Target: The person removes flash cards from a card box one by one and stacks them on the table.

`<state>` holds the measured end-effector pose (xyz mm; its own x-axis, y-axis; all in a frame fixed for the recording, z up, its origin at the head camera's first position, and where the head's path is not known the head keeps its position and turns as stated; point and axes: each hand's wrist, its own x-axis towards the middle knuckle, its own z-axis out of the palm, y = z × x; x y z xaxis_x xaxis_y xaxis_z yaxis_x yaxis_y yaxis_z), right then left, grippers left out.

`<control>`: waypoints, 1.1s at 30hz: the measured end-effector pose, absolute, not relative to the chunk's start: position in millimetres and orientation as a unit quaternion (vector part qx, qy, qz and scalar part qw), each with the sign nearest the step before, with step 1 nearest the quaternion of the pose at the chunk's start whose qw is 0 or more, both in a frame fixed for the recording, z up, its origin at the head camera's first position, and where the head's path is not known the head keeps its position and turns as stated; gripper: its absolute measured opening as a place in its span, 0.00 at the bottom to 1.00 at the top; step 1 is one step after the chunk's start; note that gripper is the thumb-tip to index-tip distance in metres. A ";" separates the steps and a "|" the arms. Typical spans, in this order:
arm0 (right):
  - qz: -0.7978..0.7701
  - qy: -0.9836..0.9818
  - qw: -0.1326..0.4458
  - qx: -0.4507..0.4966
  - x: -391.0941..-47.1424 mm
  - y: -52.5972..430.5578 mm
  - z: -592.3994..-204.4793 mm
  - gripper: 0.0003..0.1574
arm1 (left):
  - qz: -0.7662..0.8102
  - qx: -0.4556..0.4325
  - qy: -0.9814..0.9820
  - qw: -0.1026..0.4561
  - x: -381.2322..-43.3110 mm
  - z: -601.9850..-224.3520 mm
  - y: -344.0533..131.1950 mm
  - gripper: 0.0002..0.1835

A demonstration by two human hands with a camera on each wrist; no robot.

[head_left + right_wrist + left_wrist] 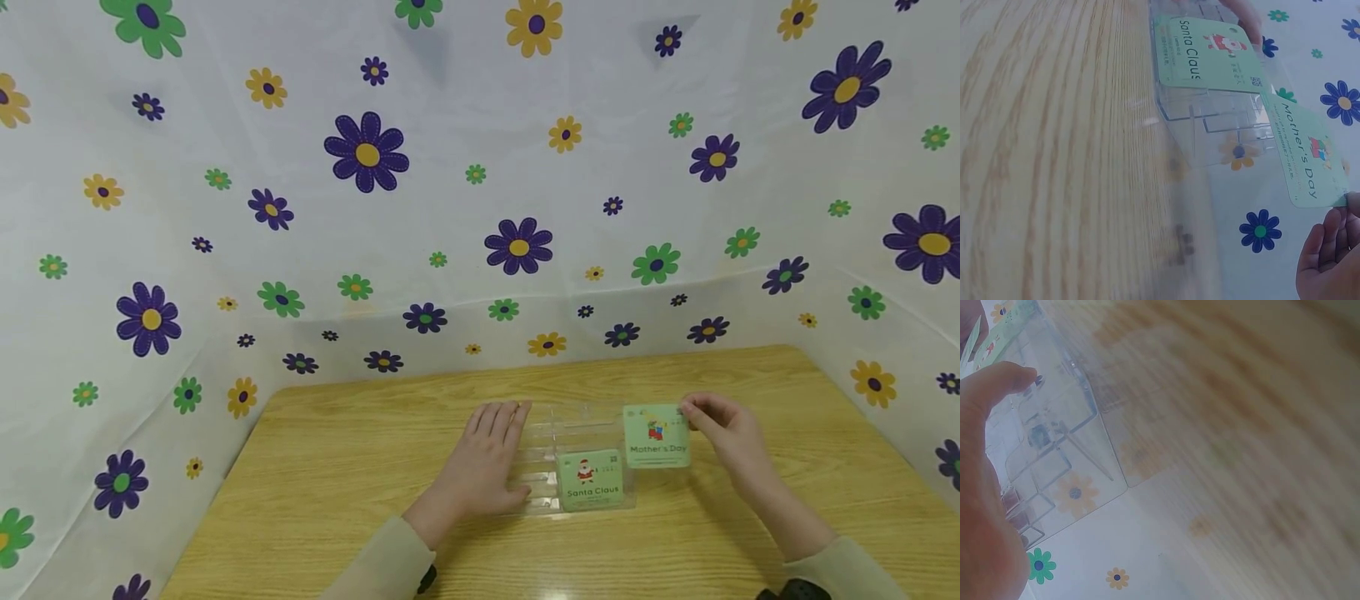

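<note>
Tabletop of yellow-brown wood grain (pixel 337 500) spans the lower part of the head view, below a white cloth printed with purple, green and orange flowers (pixel 450 108). Right of the lower centre lies a clear plastic tray with compartments (pixel 588 435); the left hand (pixel 487 467) rests across its left part, fingers extended and grasping nothing. A pale green square card lettered "Santa Claus" (pixel 591 482) sits in the tray's lower right part. Up and right of it, overlapping the tray's upper right corner in the frame, is a pale green square card lettered "Mother's Day" (pixel 656 437), pinched at its upper right corner between thumb and forefinger of the right hand (pixel 731 433). In the left wrist view, the left thumb reaches over the tray at upper left, and green card edges show in the upper left corner. In the right wrist view, the Santa Claus card is at top centre and the Mother's Day card slants at right; the right hand grips its corner at lower right, the other fingers curled.
</note>
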<state>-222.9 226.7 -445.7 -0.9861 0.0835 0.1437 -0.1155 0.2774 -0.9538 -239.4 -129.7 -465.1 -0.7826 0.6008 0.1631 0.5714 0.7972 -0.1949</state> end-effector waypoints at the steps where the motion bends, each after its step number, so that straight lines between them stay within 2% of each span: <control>1: 0.602 -0.794 0.084 0.007 -223.0 227.6 -446.3 0.16 | 0.067 -0.312 -0.941 0.110 -239.5 -464.9 -129.7 0.64; 9: 0.599 -0.797 0.078 -0.006 -226.1 234.6 -453.0 0.16 | 0.066 -0.312 -0.941 0.111 -240.7 -463.3 -129.4 0.64; 21: 0.607 -0.792 0.059 -0.021 -228.8 247.6 -457.8 0.11 | 0.068 -0.314 -0.940 0.115 -242.0 -464.2 -129.4 0.64; 29: 0.583 -0.812 0.021 -0.034 -229.4 254.9 -461.3 0.10 | 0.066 -0.310 -0.942 0.108 -241.3 -464.9 -128.8 0.64; 33: 0.570 -0.821 0.005 -0.039 -230.1 257.3 -465.2 0.15 | 0.066 -0.307 -0.944 0.102 -241.0 -466.1 -128.7 0.64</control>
